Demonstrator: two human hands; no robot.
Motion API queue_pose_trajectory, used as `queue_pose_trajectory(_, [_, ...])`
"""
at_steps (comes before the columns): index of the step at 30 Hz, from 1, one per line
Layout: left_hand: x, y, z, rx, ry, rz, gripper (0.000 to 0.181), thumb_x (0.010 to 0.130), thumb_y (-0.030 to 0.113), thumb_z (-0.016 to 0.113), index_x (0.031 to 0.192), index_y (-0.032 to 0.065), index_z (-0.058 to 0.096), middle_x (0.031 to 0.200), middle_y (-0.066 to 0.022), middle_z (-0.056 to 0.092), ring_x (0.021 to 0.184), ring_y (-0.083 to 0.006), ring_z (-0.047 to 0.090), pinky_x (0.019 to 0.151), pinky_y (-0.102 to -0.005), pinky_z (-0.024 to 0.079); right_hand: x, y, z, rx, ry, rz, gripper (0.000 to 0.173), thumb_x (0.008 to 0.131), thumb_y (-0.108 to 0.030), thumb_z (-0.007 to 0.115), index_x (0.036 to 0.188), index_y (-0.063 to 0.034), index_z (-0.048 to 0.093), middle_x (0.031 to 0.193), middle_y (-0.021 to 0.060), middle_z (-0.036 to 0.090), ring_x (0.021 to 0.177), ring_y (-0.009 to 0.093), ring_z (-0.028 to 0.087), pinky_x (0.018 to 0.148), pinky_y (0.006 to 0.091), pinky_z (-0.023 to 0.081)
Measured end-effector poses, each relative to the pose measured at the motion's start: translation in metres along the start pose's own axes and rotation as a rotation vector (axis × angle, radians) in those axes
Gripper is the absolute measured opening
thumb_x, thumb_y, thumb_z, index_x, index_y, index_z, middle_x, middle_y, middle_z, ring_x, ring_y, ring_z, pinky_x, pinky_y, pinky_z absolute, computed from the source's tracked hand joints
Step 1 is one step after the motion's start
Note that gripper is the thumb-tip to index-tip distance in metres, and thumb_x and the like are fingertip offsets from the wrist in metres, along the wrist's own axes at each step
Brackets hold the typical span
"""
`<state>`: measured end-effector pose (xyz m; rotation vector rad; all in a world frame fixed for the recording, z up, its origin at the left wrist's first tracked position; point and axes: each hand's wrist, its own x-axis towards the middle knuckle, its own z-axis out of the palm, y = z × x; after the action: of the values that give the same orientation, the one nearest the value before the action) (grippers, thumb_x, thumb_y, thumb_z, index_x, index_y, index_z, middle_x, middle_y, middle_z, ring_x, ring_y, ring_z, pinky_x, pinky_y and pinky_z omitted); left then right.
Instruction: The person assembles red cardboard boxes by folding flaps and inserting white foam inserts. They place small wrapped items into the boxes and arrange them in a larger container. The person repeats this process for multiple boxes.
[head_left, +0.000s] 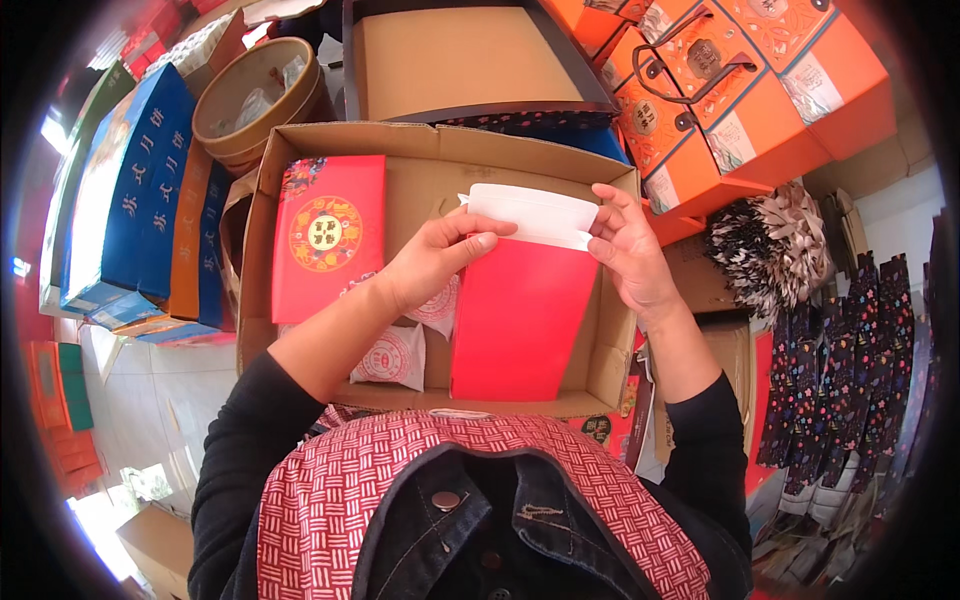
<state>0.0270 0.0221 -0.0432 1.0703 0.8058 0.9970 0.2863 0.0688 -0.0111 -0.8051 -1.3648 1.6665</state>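
A red paperboard box (525, 322) lies aslant in a shallow cardboard tray (525, 142), its white inner end flap (534, 210) raised at the far end. My left hand (457, 255) rests its thumb and forefinger on the flap's left side. At the flap's right edge, my right hand (628, 251) pinches a small side tab between thumb and fingers. A printed red gift box (328, 240) lies in the tray's left part. Two white wrapped packets with red round prints, one nearer me (390, 360) and one partly under my left forearm (439, 306), lie between the boxes.
Beyond the tray stands a black-rimmed open box (465, 60). Orange gift boxes (772, 142) with handles are stacked at the far right, near a bundle of ribbon bows (772, 247). On the left are a round bucket (259, 97) and upright blue boxes (142, 180).
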Motion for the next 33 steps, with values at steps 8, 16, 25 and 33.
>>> queue_pose_trajectory(8, [0.000,-0.004,0.004,0.065,0.145,0.250,0.028,0.087,0.001,0.063,0.115,-0.0015,0.058,0.116,-0.0069,0.050,0.105,-0.0146,0.054,0.090,-0.0258,0.047,-0.001,-0.014,0.007,0.133,0.021,0.094,0.023,0.086,-0.007,0.065,0.108,-0.0016,0.058,0.110,0.0059,0.056,0.099,0.014,0.055,0.086,0.0252,0.045])
queue_pose_trajectory(16, [-0.012,0.003,0.000,0.052,0.176,-0.014,0.019,0.092,0.009,0.060,0.108,0.0024,0.053,0.105,-0.0044,0.056,0.099,-0.0089,0.054,0.089,-0.0254,0.044,-0.023,-0.006,0.006,-0.288,0.076,0.122,0.022,0.093,-0.016,0.060,0.107,-0.0001,0.063,0.088,-0.0026,0.058,0.079,0.002,0.048,0.071,0.0167,0.039])
queue_pose_trajectory(25, [-0.016,0.012,-0.006,-0.046,-0.057,0.064,0.015,0.096,0.015,0.053,0.102,0.0020,0.057,0.098,-0.0002,0.059,0.095,-0.0082,0.053,0.089,-0.0258,0.043,-0.004,-0.002,-0.024,-0.092,-0.188,0.085,0.037,0.081,-0.023,0.074,0.108,-0.0017,0.059,0.096,0.0017,0.058,0.092,0.010,0.055,0.087,0.0254,0.043])
queue_pose_trajectory(33, [-0.026,0.016,0.009,0.234,0.004,0.161,0.016,0.099,0.016,0.045,0.106,0.0021,0.052,0.099,-0.0008,0.054,0.096,-0.0076,0.050,0.088,-0.0249,0.042,-0.001,-0.013,0.001,-0.016,-0.117,-0.037,0.062,0.073,-0.018,0.081,0.123,-0.0043,0.048,0.095,0.0018,0.056,0.091,0.012,0.055,0.086,0.0256,0.043])
